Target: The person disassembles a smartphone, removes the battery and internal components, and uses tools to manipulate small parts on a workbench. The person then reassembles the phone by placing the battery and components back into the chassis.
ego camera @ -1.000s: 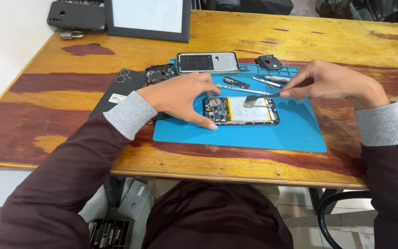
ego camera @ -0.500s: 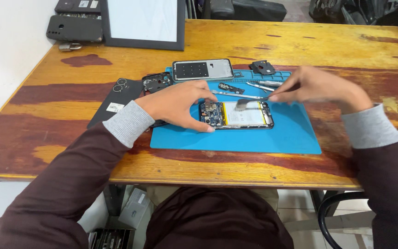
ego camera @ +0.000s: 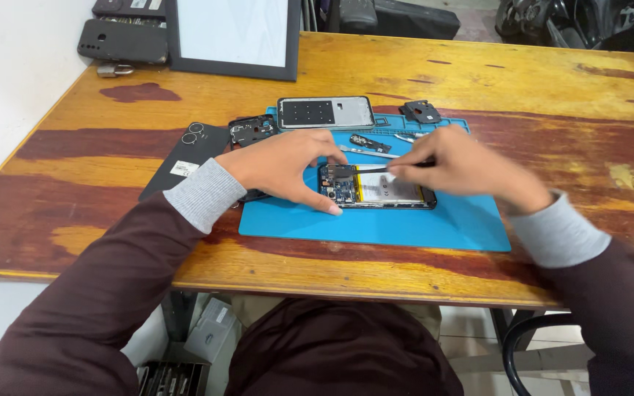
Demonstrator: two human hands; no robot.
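An opened phone [ego camera: 387,188] with its board and battery bare lies on a blue work mat [ego camera: 405,224]. My left hand [ego camera: 284,165] rests on the phone's left end, with fingers on the mat, steadying it. My right hand [ego camera: 453,161] pinches thin dark tweezers [ego camera: 365,170], whose tip reaches the upper left of the phone's board. A phone frame [ego camera: 326,112] lies at the mat's far edge.
A black back cover [ego camera: 188,150] and a dark inner cover [ego camera: 252,130] lie left of the mat. A small black part [ego camera: 420,111] and loose pieces [ego camera: 370,143] sit at the mat's top. Far left stand a framed white panel [ego camera: 232,33] and a black case [ego camera: 122,40].
My right hand has moved left, bringing the tweezers' tip over the phone's board. My left hand has stayed on the phone's left end.
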